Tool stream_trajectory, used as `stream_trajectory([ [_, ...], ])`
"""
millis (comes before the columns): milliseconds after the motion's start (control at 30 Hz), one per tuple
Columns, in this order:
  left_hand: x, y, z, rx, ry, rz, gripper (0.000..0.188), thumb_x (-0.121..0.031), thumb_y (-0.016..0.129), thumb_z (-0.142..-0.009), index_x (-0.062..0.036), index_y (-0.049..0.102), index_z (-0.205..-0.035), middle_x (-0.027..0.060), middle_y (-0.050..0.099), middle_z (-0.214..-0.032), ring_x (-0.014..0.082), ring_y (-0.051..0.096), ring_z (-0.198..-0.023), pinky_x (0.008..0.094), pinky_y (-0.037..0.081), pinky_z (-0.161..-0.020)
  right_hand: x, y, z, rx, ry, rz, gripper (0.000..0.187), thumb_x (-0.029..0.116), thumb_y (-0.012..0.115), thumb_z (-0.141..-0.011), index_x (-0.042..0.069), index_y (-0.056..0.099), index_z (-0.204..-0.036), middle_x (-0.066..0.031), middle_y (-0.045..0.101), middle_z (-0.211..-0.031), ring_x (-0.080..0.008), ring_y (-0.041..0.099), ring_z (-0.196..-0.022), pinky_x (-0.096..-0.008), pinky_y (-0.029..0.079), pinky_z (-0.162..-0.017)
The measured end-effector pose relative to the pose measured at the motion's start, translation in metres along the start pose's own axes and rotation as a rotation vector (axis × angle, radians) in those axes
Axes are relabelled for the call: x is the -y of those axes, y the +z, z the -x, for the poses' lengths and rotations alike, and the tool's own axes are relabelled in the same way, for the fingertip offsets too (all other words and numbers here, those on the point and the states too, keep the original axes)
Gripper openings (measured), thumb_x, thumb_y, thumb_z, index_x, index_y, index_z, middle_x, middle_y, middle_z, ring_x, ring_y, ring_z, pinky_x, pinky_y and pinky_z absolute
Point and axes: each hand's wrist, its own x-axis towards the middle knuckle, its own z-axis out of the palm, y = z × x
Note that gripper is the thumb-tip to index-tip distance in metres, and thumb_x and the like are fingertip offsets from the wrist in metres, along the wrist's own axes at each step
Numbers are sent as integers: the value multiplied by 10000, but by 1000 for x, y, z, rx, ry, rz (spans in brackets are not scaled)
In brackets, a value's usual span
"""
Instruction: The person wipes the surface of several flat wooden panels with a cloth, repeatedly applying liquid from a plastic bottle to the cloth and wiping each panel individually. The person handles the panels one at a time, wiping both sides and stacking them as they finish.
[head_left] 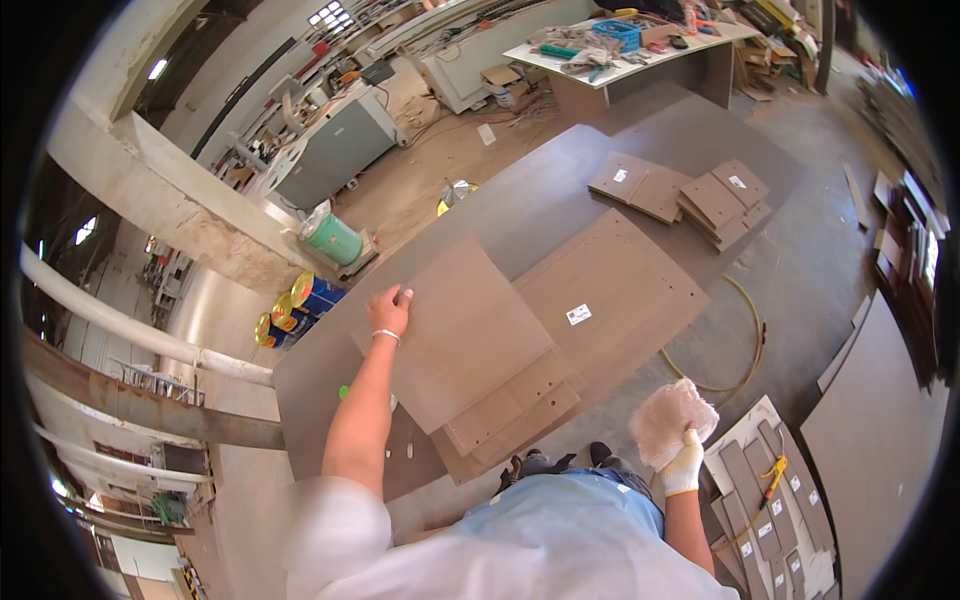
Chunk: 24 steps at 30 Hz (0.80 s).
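My bare left hand [390, 310], with a pale band at the wrist, is at the far left edge of a brown board [465, 325]. Its fingers are curled at that edge, with the thumb over the board's face. Beneath this board lie more drilled brown boards [510, 410]. A wad of pinkish-white cloth [668, 418] is gripped in my right hand [684, 466], which wears a white glove and is off the table's near side. A larger brown board [600, 300] with a white label lies right of the first. Everything rests on a wide brown table [335, 370].
Small labelled boards [640, 185] are stacked toward the far right. A yellowish hose [755, 350] curls on the floor. At right, a rack of narrow panels [775, 500] carries a yellow air gun [775, 470]. Blue cans [315, 292] and a green bucket [332, 240] stand at left.
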Motion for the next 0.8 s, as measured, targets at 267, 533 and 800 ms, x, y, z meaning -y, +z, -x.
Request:
stream_trajectory([
  [267,13,74,142,273,252,-231,616,-489,532,-1073,-233,482,-1631,138,328,-1758,399,205,-1643,661,160,-1303,-10,4,36,13,-229,-41,731,506,574,-1083,68,394,-1640,-200,476,-1643,-458,504,-1463,-633,439,-1201],
  [533,215,69,292,-236,-854,402,868,-188,852,-839,47,438,-1565,284,429,-1640,425,368,-1556,518,290,-1291,-96,116,36,253,-73,161,726,366,649,-1012,31,419,-1613,-228,517,-1603,-467,538,-1427,-639,461,-1184],
  [800,315,75,210,-71,-530,743,992,-266,963,-762,10,447,-1563,198,592,-1516,318,551,-1431,446,412,-1213,-251,225,24,244,244,374,749,276,764,-972,24,424,-1590,-234,581,-1513,-463,604,-1340,-619,526,-1118],
])
